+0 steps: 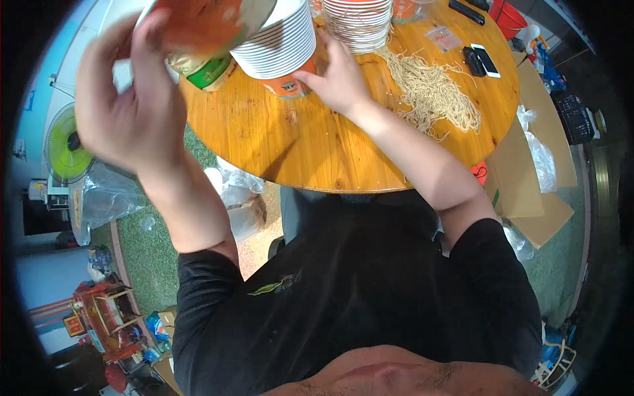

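My left hand (135,99), smeared by motion, is raised at the upper left and grips an orange paper bowl (211,26) tilted on its side. Just right of it, a stack of white-rimmed paper bowls (277,46) leans over the round wooden table (297,138); an orange printed wall (290,86) shows at its lower end. My right hand (340,79) curves around the right side of this stack, thumb against the orange part and fingers partly hidden behind it. Another bowl stack (356,23) stands beyond, with thin tan strands about it.
A heap of thin tan strands (436,96) spreads over the table's right side. Near it lie a phone (485,61), a black object (473,61) and a small clear bag (442,38). A green-and-cream container (208,71) sits left; a fan (69,142) stands beyond the table.
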`<state>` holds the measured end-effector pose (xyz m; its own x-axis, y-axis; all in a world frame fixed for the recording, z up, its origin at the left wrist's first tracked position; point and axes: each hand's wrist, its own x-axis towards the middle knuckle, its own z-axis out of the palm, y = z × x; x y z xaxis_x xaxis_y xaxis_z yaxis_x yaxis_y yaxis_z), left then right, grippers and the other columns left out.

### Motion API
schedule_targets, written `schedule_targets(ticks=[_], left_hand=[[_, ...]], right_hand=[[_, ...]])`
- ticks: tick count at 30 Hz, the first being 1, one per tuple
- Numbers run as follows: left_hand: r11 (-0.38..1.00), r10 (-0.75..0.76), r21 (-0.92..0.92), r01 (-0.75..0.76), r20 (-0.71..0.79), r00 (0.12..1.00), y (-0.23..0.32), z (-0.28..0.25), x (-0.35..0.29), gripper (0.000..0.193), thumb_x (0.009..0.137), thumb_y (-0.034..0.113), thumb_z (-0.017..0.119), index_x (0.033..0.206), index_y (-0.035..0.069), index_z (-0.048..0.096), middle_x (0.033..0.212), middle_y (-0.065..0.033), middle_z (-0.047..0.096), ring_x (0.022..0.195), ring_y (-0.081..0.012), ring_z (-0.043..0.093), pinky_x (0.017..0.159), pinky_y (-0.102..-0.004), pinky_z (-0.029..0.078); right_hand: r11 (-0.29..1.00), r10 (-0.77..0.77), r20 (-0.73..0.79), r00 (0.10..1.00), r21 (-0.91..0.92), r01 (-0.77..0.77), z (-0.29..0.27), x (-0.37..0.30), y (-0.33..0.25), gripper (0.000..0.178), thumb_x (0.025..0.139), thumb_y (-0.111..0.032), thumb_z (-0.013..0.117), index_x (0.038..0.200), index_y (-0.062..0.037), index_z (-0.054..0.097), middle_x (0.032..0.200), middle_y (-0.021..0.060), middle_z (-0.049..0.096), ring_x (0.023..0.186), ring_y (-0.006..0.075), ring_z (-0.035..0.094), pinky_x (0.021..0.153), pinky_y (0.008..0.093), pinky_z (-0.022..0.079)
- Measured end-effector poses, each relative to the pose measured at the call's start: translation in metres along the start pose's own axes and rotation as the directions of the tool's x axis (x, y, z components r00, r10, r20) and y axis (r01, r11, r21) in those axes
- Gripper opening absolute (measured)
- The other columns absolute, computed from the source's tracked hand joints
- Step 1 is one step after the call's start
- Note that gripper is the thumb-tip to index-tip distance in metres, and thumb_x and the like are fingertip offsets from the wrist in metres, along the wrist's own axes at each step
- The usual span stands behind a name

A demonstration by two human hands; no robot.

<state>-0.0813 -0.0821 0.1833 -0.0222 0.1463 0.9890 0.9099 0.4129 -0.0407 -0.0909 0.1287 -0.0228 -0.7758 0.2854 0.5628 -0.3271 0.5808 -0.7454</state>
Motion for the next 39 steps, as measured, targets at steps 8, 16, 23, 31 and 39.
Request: schedule_targets(ticks=[8, 16, 23, 31, 39], left_hand=[[0.995, -0.041, -0.061, 0.081, 0.489, 0.871, 0.046, -0.023, -0.154, 0.015, 0.086, 0.013, 0.078, 0.095, 0.01, 0.067, 0.092, -0.0041, 0.07, 0.089, -0.0217, 0.069, 0.09, -0.0393, 0.043], [0.979, -0.032, -0.134, 0.152, 0.639, 0.769, 0.08, 0.017, -0.209, 0.031, 0.076, -0.009, 0.065, 0.101, 0.01, 0.066, 0.097, -0.0054, 0.07, 0.102, -0.0235, 0.071, 0.105, -0.0468, 0.04], [0.984, -0.094, -0.053, 0.171, 0.661, 0.744, 0.062, 0.031, -0.213, 0.03, 0.08, -0.01, 0.064, 0.103, 0.009, 0.069, 0.099, -0.0048, 0.071, 0.113, -0.0257, 0.069, 0.111, -0.0468, 0.038], [0.965, -0.123, -0.139, 0.222, 0.509, 0.852, 0.093, 0.014, -0.22, 0.031, 0.083, -0.006, 0.071, 0.112, 0.0, 0.063, 0.116, -0.0172, 0.064, 0.113, -0.0359, 0.061, 0.099, -0.0446, 0.049], [0.408, -0.33, -0.275, 0.87, 0.845, 0.422, 0.161, 0.049, -0.233, 0.056, 0.087, 0.0, 0.078, 0.137, -0.002, 0.053, 0.133, -0.0172, 0.055, 0.078, -0.0122, 0.065, 0.06, -0.0247, 0.051]], right_hand=[[0.949, 0.288, -0.115, 0.951, -0.096, -0.3, -0.135, -0.136, 0.072, 0.013, 0.087, -0.003, 0.078, 0.099, -0.0003, 0.073, 0.094, 0.0078, 0.071, 0.079, 0.0154, 0.069, 0.074, 0.0277, 0.056], [0.91, 0.132, -0.016, 0.991, -0.394, -0.127, -0.197, -0.133, 0.086, 0.008, 0.087, -0.009, 0.074, 0.093, -0.0041, 0.073, 0.088, 0.0115, 0.069, 0.081, 0.0288, 0.069, 0.077, 0.037, 0.056], [0.872, -0.153, 0.5, 0.853, -0.338, 0.354, -0.171, -0.104, 0.083, 0.015, 0.084, -0.011, 0.076, 0.099, -0.0097, 0.074, 0.106, 0.0048, 0.067, 0.112, 0.0285, 0.06, 0.096, 0.0414, 0.05], [0.804, -0.063, 0.67, 0.74, -0.405, 0.436, -0.163, -0.102, 0.086, 0.007, 0.085, -0.009, 0.072, 0.087, -0.006, 0.065, 0.104, 0.0054, 0.063, 0.11, 0.0284, 0.059, 0.097, 0.0406, 0.048], [0.932, -0.192, 0.334, 0.923, -0.231, 0.278, -0.168, -0.126, 0.028, 0.013, 0.088, -0.007, 0.068, 0.091, -0.0022, 0.057, 0.094, 0.0134, 0.062, 0.097, 0.0354, 0.062, 0.087, 0.0459, 0.049]])
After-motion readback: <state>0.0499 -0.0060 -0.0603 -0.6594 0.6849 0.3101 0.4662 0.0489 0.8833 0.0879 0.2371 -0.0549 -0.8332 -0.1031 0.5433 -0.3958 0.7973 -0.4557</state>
